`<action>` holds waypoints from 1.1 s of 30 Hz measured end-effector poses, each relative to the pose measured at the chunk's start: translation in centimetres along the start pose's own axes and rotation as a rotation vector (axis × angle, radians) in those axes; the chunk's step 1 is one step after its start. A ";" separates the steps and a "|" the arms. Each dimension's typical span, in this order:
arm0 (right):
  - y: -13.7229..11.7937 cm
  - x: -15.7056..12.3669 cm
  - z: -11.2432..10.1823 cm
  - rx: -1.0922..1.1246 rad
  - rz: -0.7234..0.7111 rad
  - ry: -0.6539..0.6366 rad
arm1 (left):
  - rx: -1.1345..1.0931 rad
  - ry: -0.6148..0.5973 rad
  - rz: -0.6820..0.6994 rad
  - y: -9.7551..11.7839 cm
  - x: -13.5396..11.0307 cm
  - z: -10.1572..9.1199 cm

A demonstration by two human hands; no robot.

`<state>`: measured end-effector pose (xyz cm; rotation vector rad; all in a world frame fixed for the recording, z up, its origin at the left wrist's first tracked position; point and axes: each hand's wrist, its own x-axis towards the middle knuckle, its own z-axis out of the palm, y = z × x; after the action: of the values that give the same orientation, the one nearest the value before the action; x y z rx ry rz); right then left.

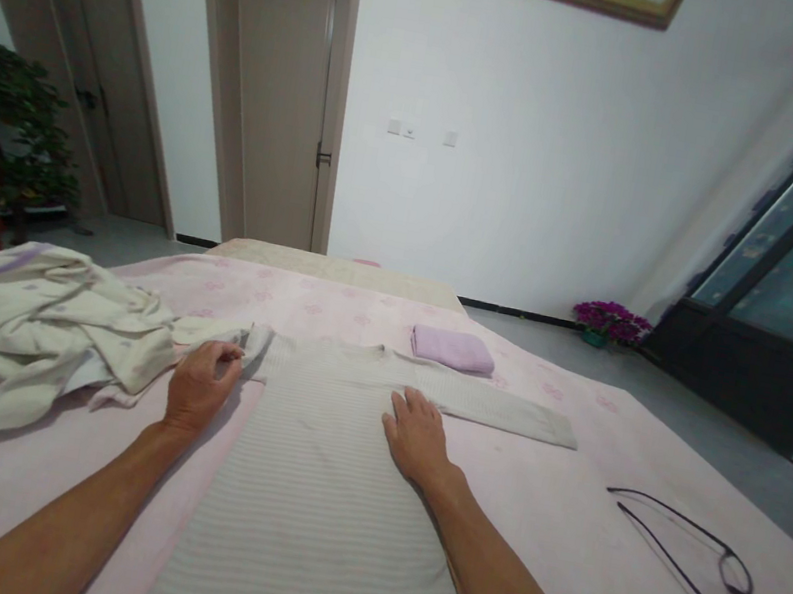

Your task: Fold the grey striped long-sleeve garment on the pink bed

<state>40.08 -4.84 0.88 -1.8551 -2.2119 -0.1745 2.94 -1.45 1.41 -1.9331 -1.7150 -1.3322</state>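
A pale grey striped long-sleeved shirt (326, 488) lies spread out flat, its collar at the far side and its hem toward me. My left hand (201, 388) is closed in a pinch at the shirt's left sleeve, which is bunched up and partly hidden by the fingers. Fingers stretched out, my right hand (417, 432) rests flat on the upper right of the shirt, below the shoulder. The right sleeve extends straight out to the side.
A heap of cream-coloured clothes (40, 339) lies at the left on the pink cloth (520, 561). Beyond the shirt sits a folded lilac cloth (453, 349). Black-framed glasses (735, 587) rest unfolded at the right. Purple flowers (609, 321) stand on the floor.
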 end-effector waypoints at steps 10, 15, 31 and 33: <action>-0.4 0.0 -1.3 0.344 -0.138 0.127 | -0.262 0.001 0.348 5.6 -1.5 -0.2; -3.9 -0.9 -2.4 0.998 -0.045 -0.124 | -0.438 -0.109 0.430 9.2 -2.3 -0.4; -7.3 -1.2 -3.0 1.576 0.036 -0.379 | -0.576 -0.250 0.646 13.1 -3.7 0.7; -7.3 -0.9 -3.1 1.525 0.081 -0.301 | -0.564 -0.246 0.659 13.1 -3.9 0.8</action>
<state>33.38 -7.78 4.09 -1.0093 -1.4379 1.4253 15.21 -7.26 3.08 -2.7222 -0.6492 -1.4248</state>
